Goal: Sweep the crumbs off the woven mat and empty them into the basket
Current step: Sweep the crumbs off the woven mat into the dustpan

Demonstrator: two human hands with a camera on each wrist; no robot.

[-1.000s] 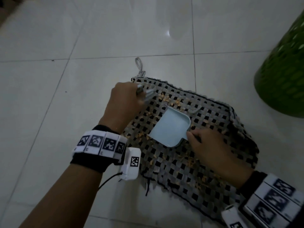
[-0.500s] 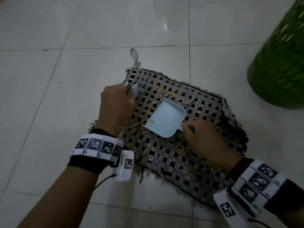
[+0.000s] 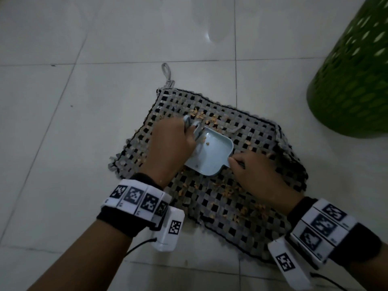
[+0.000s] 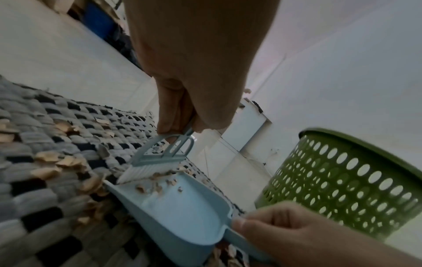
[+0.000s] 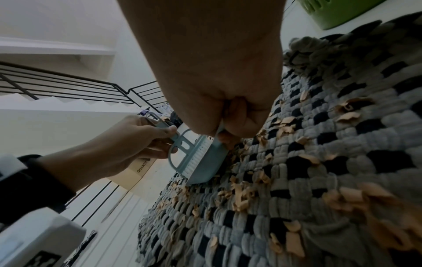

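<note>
On the woven mat [image 3: 241,208], the dustpan [image 3: 212,156] opens toward the brush [image 4: 160,157]. Left hand [image 3: 170,143] grips the brush handle; right hand [image 3: 254,175] pinches the dustpan's handle. Crumbs [image 4: 150,186] sit inside; basket [image 3: 352,80] stands right.

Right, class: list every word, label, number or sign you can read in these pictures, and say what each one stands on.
"QUANTIT": printed on the cardboard box behind the left hand in the right wrist view; the word runs on out of sight.
Black-and-white square code patterns, no letters to read: on the left wristband and the right wristband.
Small marks below those patterns: too small to read.
Dustpan, brush, basket: no text seen.
</note>
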